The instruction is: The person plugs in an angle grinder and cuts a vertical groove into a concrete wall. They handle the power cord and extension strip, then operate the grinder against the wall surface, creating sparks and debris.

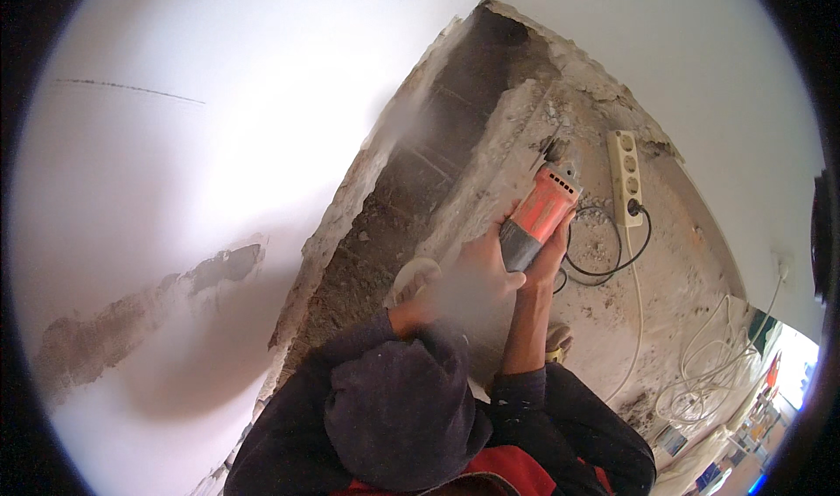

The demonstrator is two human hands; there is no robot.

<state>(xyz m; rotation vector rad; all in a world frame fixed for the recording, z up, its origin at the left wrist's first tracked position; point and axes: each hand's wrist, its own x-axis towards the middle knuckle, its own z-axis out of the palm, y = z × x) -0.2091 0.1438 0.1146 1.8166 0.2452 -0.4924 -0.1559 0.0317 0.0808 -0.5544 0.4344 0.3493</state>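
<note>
My left hand (pixel 481 251) is closed on the dark body of a red and black power tool (pixel 542 206), apparently an angle grinder, with a pale haze over my wrist. My right hand (pixel 547 255) grips the tool's other side. Its metal head points toward a rough groove (pixel 551 146) in the broken, dusty floor (pixel 656 295). Just left of my left wrist is a pale round object (pixel 411 282), partly hidden. A looped black cable (pixel 595 277) lies beside the tool.
A dark trench (pixel 442 129) runs along the white, scuffed left wall (pixel 175 164). A cream power strip (pixel 626 168) with a black plug lies right of the tool. Coiled white cable (pixel 700 373) lies near the right wall (pixel 735 146), with mixed items at the lower right.
</note>
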